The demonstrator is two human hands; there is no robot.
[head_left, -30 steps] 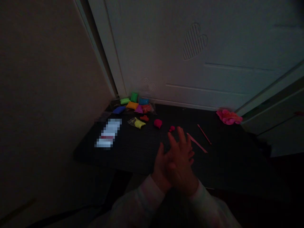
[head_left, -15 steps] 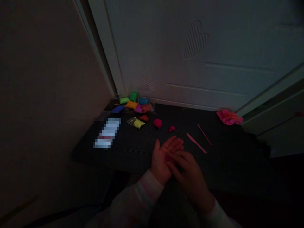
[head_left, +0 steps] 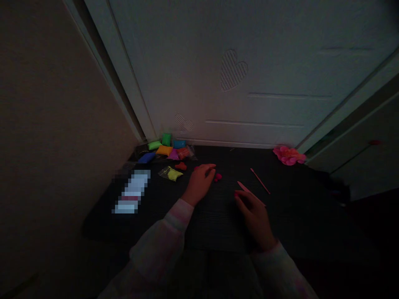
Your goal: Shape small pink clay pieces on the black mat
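In the head view, our right hand (head_left: 253, 212) has thumb and finger pinched together on what looks like a small pink bit (head_left: 236, 194), just above the dark table (head_left: 215, 222). If we squeeze too hard, the soft bit could go flat. If we pinch too lightly, it could drop. The pink knife (head_left: 245, 187) is partly behind that hand, so a careless knuckle could push it. Our left hand (head_left: 199, 182) is half curled, with a gap by the thumb. It hides most of a pink lump (head_left: 196, 168); we can't tell if it has hold of it. Tiny pink balls (head_left: 218, 177) lie just beside its fingertips, so a bump could squash them.
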